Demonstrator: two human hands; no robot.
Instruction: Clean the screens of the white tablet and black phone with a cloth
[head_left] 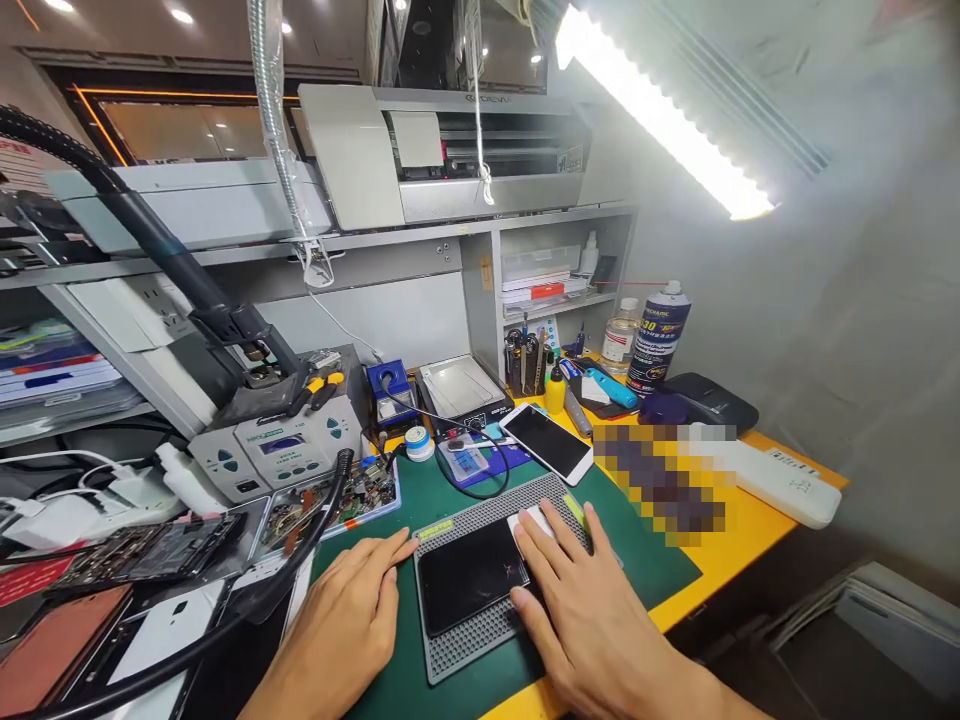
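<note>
A black phone (474,578) lies screen up on a grey perforated pad (457,655). Over the pad's right part my right hand (581,590) is spread, its fingers stretched out flat on a small white piece (531,522), cloth or card, at the phone's right end. My left hand (352,610) rests at the pad's left edge, fingers extended close together with the fingertips near the upper left corner; nothing shows in it. Both hands hide parts of the pad, and the right one covers part of the white piece.
Beneath the pad lies a green mat (637,575). A white phone (547,443) sits just behind, beside a looping black cable (480,494). To the left are a parts tray (367,500) and a grey soldering station (281,450). A spray can (660,335) stands back right.
</note>
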